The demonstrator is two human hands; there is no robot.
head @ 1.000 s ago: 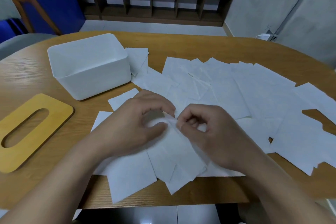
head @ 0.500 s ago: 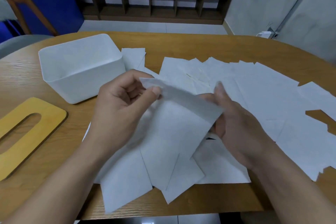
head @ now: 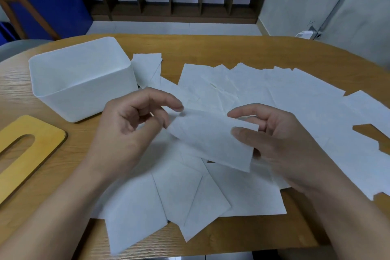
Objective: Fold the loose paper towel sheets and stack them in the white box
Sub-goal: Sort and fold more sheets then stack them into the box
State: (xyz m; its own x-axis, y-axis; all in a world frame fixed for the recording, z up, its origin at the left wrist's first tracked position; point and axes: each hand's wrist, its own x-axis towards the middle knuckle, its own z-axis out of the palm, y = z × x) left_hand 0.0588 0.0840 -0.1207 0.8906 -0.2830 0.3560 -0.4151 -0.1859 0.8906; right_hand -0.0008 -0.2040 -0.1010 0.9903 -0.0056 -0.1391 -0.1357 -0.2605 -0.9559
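Hovering above the tabletop (head: 211,48), a folded sheet (head: 213,141) is pinched at its right end by the right hand (head: 280,139). Left hand (head: 130,131) is loosely curled, gripping nothing. White box (head: 84,91) sits far-left; loose sheets (head: 295,107) are spread around.

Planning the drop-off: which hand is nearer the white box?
Left. The left hand sits just beside the white box at its near right corner; the right hand, pinching the folded paper towel sheet, is farther right.
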